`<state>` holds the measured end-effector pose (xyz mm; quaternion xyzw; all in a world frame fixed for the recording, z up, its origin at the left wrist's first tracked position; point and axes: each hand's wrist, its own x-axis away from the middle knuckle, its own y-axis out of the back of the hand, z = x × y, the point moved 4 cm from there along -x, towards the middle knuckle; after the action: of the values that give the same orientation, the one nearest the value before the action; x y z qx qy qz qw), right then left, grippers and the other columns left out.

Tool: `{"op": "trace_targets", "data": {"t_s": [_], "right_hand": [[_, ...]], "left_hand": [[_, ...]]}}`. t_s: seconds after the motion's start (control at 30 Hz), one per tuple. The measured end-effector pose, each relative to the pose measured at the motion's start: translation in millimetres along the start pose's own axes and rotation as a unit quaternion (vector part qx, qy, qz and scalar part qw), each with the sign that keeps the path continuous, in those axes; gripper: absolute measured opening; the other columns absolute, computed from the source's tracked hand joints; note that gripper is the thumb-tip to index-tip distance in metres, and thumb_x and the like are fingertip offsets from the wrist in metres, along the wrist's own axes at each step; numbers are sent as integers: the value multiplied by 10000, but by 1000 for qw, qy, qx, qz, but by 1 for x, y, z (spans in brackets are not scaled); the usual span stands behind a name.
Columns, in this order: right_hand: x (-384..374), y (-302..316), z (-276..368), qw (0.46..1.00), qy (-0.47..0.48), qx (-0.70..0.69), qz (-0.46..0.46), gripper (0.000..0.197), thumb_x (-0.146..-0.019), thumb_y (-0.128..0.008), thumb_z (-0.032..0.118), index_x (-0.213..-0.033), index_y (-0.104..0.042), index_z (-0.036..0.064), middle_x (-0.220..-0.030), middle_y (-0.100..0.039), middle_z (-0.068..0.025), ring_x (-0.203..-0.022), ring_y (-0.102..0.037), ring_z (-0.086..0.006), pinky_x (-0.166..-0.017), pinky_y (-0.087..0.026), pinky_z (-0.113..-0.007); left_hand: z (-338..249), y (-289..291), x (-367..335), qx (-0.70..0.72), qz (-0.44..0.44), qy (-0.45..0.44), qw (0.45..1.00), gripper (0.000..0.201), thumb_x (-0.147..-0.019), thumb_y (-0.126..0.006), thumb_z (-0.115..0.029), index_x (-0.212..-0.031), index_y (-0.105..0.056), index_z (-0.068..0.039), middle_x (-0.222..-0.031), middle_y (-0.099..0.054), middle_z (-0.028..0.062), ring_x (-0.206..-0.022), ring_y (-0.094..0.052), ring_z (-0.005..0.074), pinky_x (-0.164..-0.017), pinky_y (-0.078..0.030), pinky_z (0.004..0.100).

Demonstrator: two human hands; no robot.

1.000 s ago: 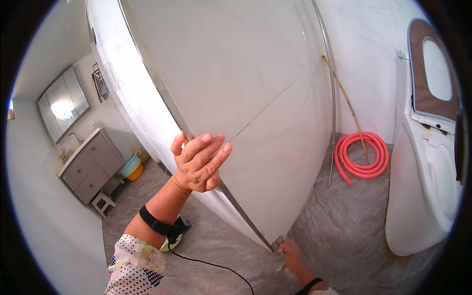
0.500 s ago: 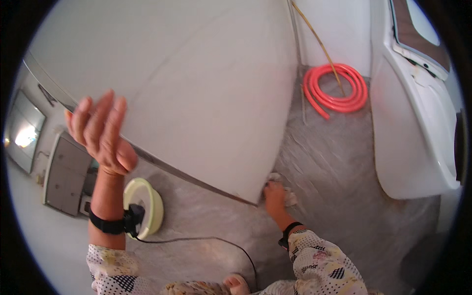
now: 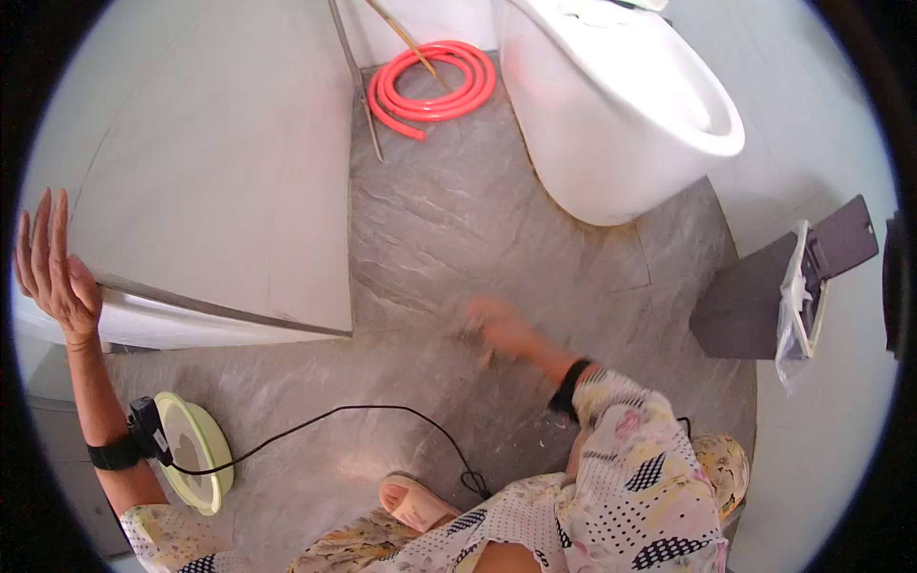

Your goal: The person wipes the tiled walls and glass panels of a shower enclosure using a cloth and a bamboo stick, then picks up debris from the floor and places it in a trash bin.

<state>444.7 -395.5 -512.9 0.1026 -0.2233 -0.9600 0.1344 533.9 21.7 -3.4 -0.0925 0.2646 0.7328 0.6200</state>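
Note:
Raised at the far left, my left hand (image 3: 59, 277) has its fingers stretched out and holds nothing. It is beside the edge of a large pale partition (image 3: 220, 181); I cannot tell whether the palm rests on it. Low over the grey floor, my right hand (image 3: 501, 327) is smeared by motion. A pale, crumpled cloth (image 3: 487, 359) shows in part beneath its fingers, blurred and mostly hidden by the hand. A black band sits on each of my forearms.
A coiled red hose (image 3: 435, 110) lies by the far wall. The white toilet (image 3: 583, 124) stands far right. A grey bin (image 3: 745, 304) with a raised lid stands at right. A yellow-green basin (image 3: 215, 458) sits near left. A black cable (image 3: 373, 408) crosses near my slippered foot (image 3: 415, 501).
My right hand has moved with the cloth from the partition's bottom corner onto the open floor. The view has swung right, bringing the bin into sight. My left hand stays raised with its fingers straighter.

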Motion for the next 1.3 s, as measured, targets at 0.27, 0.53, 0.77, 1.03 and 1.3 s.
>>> {"op": "trace_targets", "data": {"t_s": [0.27, 0.53, 0.77, 1.03, 1.3], "right_hand": [[19, 111, -28, 954, -133, 238, -127, 304, -688, -544, -18, -984, -596, 28, -1047, -581, -138, -989, -548, -321, -881, -429, -398], [111, -106, 73, 949, 68, 4, 308, 470, -722, -634, 173, -1186, -574, 124, -1256, -529, -132, -1164, -475, -332, -1004, -342, -427], [86, 231, 92, 935, -201, 263, 123, 276, -875, -538, 263, -1038, -651, 71, -992, -651, -152, -872, -616, -306, -772, -480, -402], [291, 451, 218, 718, -388, 513, -266, 558, -704, -697, 406, -1107, -601, 32, -1066, -620, -179, -1024, -583, -306, -878, -451, -375], [302, 456, 157, 671, -499, 523, -164, 495, -633, -740, 360, -993, -628, 41, -984, -633, -187, -951, -593, -354, -823, -471, -421]], "left_hand": [[-76, -4, -37, 259, -33, 128, 957, 506, -826, -527, -180, -1322, -458, -111, -1332, -493, 74, -1354, -274, 252, -1127, -93, 471], [-246, 71, -1, 592, 161, 55, 788, 465, -659, -543, 31, -1113, -566, -69, -1156, -590, 119, -1179, -507, 289, -1036, -282, 562], [-327, 67, 39, 719, 184, 80, 665, 319, -676, -589, 34, -987, -602, -34, -1084, -611, 140, -1049, -576, 322, -861, -458, 449], [-348, 65, 44, 729, 153, 73, 664, 266, -685, -614, 15, -947, -614, -30, -1021, -634, 136, -984, -604, 314, -799, -487, 412], [-354, 76, 60, 722, 193, 60, 662, 252, -706, -619, -13, -957, -625, -44, -1014, -642, 130, -955, -614, 290, -782, -491, 397]]}}
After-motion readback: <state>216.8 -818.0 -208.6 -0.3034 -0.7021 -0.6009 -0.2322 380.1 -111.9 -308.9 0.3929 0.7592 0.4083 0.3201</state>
